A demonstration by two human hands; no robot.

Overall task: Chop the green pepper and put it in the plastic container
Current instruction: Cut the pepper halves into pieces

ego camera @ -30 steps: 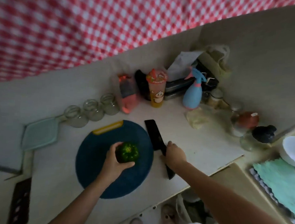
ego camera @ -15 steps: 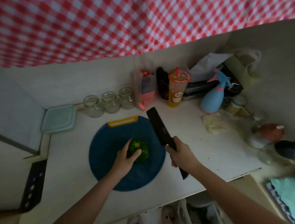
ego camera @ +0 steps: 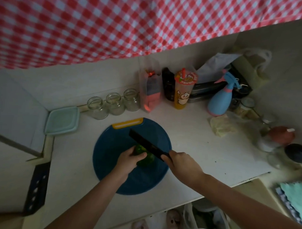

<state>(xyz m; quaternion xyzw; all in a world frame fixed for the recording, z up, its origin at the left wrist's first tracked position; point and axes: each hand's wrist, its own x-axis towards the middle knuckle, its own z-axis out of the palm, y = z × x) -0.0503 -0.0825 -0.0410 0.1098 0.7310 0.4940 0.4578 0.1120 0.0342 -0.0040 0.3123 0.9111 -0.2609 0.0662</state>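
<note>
Pepper point(ego camera: 145, 160) sits on the round blue board point(ego camera: 110, 164), a little behind the board's middle. The left hand point(ego camera: 128, 159) holds it from the near-left side, fingers point(ego camera: 141, 154) curled over its top and clamped on it. The right hand point(ego camera: 182, 163) grips the handle of a black knife point(ego camera: 145, 145), fingers wrapped tight round it at the board's right edge. The blade runs from that hand toward the back-left, across the far side of the pepper, its tip near the board's yellow grip point(ego camera: 127, 123). Whether the edge has entered the pepper or only rests on it cannot be told in the dim light.

The board lies on a pale bench point(ego camera: 205, 151). The teal container point(ego camera: 61, 120) sits at the bench's back-left corner, well apart from the board. Beside it, three glass jars point(ego camera: 115, 104) stand in a row along the wall. Further right are a cartoon cup point(ego camera: 184, 91) and a blue spray bottle point(ego camera: 220, 101). A red checked cloth point(ego camera: 116, 26) hangs above.
</note>
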